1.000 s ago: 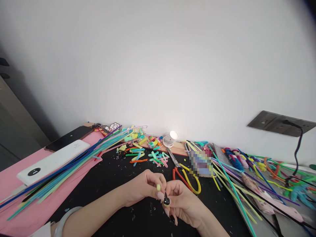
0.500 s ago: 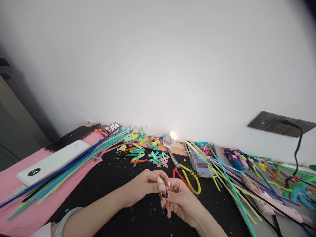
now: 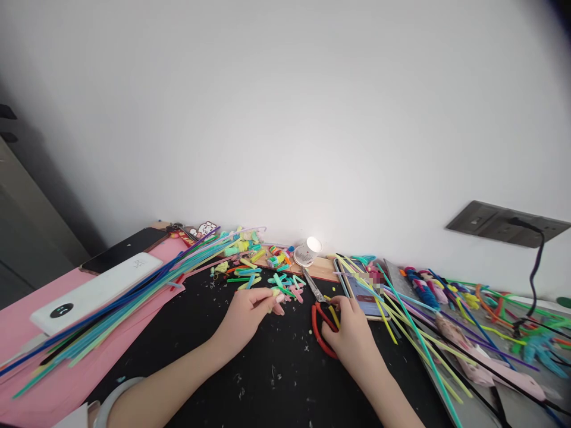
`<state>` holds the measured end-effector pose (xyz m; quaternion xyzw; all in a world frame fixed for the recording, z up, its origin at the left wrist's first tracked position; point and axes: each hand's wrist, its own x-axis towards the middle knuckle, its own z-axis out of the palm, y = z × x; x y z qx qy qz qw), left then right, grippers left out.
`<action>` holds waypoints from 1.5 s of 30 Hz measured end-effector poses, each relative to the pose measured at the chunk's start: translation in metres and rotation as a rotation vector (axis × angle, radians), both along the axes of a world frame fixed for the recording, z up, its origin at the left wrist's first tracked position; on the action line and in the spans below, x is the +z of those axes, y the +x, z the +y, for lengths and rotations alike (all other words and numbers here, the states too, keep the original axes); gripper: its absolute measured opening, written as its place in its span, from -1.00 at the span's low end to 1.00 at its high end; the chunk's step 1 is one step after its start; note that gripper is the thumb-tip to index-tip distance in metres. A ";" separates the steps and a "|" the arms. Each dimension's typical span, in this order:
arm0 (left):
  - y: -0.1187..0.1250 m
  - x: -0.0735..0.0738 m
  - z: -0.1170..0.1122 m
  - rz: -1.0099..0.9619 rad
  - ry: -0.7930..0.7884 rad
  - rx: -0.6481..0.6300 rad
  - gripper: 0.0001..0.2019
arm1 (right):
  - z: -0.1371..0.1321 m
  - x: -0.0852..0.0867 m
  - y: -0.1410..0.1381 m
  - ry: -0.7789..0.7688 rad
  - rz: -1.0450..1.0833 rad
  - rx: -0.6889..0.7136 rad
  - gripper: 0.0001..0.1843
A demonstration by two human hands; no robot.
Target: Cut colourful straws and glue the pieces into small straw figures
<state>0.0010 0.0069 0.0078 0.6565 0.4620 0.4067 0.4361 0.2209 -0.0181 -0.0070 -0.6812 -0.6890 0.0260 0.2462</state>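
Note:
My left hand is closed, pinching a small pale-yellow pipe cleaner piece between thumb and fingertips, just in front of the cut pieces. My right hand lies over the yellow handle of the scissors, its fingers bent round it and hiding much of that loop. The scissors' red handle shows to the left, and the blades point away toward the paper cup. Beyond my left hand are several short cut pipe cleaners in green, blue, orange and pink.
A paper cup stands against the wall. Right of the scissors lies a phone under long yellow pipe cleaners. A white power bank and a bundle of long pipe cleaners lie on pink paper at left.
My hands have come apart. The left has moved forward and left with the yellow piece; the right has moved right onto the scissors' handle.

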 end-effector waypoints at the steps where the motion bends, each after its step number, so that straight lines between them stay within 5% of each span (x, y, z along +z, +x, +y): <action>1: -0.001 -0.001 0.000 0.046 0.022 0.031 -0.66 | 0.000 -0.001 0.000 -0.037 -0.056 -0.019 -0.66; 10: -0.002 -0.001 -0.002 0.197 0.145 0.099 -0.66 | -0.001 0.003 0.001 -0.307 -0.140 -0.151 -0.74; 14: -0.004 -0.001 -0.001 0.242 0.189 0.120 -0.64 | -0.001 0.008 0.002 -0.232 -0.101 -0.128 -0.84; 23: -0.004 -0.004 0.001 0.261 0.266 0.060 -0.66 | -0.016 0.022 -0.023 -0.180 0.074 0.186 -0.81; 45: -0.003 -0.009 0.001 0.256 0.293 0.045 -0.71 | -0.018 0.020 -0.028 -0.237 -0.027 0.179 -0.74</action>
